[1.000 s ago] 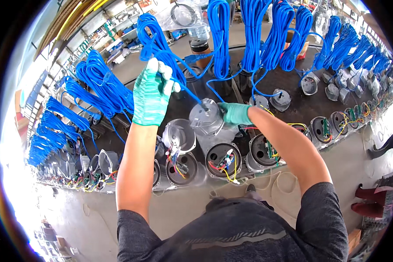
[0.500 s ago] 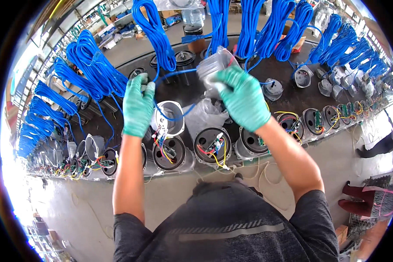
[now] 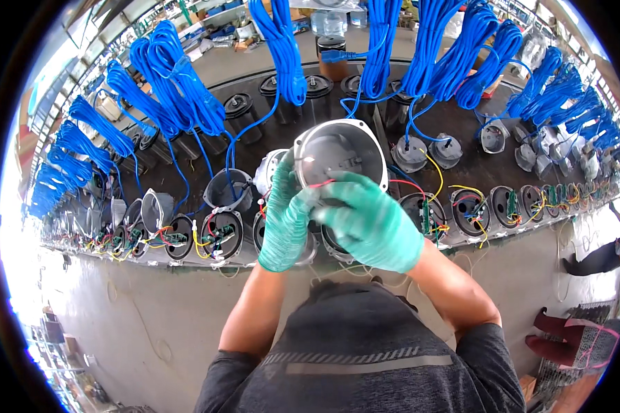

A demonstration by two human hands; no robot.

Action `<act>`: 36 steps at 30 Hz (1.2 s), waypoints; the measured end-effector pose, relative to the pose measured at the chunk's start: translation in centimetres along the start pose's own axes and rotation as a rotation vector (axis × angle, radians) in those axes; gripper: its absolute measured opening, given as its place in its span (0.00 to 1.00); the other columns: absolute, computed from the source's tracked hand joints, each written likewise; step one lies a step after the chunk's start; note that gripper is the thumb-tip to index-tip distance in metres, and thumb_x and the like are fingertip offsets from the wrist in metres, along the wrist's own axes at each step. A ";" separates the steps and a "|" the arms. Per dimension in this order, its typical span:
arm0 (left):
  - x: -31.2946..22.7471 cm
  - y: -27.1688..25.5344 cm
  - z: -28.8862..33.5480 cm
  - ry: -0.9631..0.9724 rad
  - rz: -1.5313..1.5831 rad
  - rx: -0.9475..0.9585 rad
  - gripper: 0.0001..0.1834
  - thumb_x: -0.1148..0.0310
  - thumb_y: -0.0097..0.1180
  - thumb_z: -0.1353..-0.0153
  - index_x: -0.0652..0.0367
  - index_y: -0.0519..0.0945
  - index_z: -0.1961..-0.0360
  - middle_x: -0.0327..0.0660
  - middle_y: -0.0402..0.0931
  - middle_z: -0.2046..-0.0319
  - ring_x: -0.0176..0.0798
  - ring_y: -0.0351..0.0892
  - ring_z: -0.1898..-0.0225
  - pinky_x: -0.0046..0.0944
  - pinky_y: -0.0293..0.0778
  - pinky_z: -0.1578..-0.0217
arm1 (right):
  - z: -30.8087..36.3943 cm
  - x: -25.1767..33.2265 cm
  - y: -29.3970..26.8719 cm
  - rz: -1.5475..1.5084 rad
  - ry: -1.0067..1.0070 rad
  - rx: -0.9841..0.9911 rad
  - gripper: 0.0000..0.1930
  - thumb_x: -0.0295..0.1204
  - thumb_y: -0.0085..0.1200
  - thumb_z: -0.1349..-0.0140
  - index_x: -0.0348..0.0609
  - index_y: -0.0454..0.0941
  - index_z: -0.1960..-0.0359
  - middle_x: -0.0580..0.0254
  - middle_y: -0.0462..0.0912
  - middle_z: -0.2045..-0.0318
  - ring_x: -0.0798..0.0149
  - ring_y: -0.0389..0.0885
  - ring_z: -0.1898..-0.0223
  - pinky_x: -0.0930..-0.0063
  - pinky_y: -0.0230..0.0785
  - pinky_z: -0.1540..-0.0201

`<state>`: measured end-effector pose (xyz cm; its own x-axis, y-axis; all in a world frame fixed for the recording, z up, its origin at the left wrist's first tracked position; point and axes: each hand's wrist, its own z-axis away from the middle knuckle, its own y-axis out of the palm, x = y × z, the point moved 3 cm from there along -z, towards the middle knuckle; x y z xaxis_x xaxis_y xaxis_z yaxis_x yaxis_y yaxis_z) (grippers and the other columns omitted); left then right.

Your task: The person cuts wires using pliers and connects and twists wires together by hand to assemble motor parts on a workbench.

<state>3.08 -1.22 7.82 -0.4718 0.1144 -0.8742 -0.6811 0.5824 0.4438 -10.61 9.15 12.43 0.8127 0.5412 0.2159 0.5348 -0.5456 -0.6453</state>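
Observation:
A grey metal motor end cap [image 3: 379,162], round with bolt holes in its flange, is held up over the bench with its open mouth toward me. My left hand [image 3: 286,224], in a green glove, is closed round its left side, thumb at the near rim. My right hand [image 3: 375,224], gloved alike, has its fingers curled together at the near rim and partly smeared by motion. A short red wire [image 3: 322,184] shows between the two hands' fingertips; whether the right fingers grip it is unclear. Black-faced motor bodies [image 3: 222,233] with coloured wires stand just below.
Bundled blue cables [image 3: 277,58] hang in a row over the dark bench [image 3: 275,138]. Other grey end caps [image 3: 229,189] and black cylinders [image 3: 240,113] stand on it. Yellow wires stick out along the near edge. Another person's legs [image 3: 561,337] show at the right.
The end cap has come from the far side, in my right hand, to between both hands, mouth toward me. My left hand has moved right onto it. The view has shifted too.

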 end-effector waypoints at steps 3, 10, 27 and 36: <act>0.2 0.2 -0.1 0.037 0.022 0.037 0.47 0.59 0.71 0.32 0.59 0.59 0.19 0.47 0.73 0.31 0.43 0.77 0.33 0.45 0.77 0.34 | 0.7 -1.3 -2.0 -0.120 0.328 -0.236 0.19 0.15 0.59 0.41 0.43 0.84 0.48 0.56 0.85 0.51 0.53 0.89 0.54 0.63 0.83 0.53; 0.9 -0.2 0.3 -0.002 0.039 0.039 0.51 0.60 0.76 0.35 0.63 0.57 0.20 0.48 0.73 0.31 0.43 0.77 0.33 0.45 0.77 0.33 | -1.1 -1.8 -1.5 -0.381 0.473 0.001 0.22 0.27 0.69 0.35 0.44 0.83 0.38 0.60 0.88 0.46 0.66 0.88 0.56 0.71 0.81 0.55; -0.4 -1.3 1.8 -0.017 -0.023 -0.060 0.46 0.62 0.70 0.31 0.61 0.61 0.18 0.46 0.71 0.27 0.41 0.72 0.29 0.45 0.69 0.28 | -0.2 -3.3 -6.8 -1.400 0.642 -0.572 0.12 0.34 0.58 0.24 0.34 0.82 0.54 0.56 0.85 0.76 0.66 0.78 0.86 0.75 0.64 0.86; -0.2 -2.8 0.7 -0.018 -0.018 -0.062 0.46 0.61 0.70 0.32 0.56 0.62 0.18 0.44 0.68 0.26 0.41 0.70 0.27 0.45 0.69 0.28 | 10.6 -1.7 -10.7 -0.040 0.591 1.209 0.11 0.35 0.61 0.32 0.41 0.88 0.61 0.47 0.89 0.68 0.46 0.89 0.68 0.57 0.82 0.63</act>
<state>5.47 -2.28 6.57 -0.4491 0.1188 -0.8855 -0.7231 0.5338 0.4384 -20.20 20.88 11.17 0.9426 0.0217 0.3332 0.2713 0.5317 -0.8023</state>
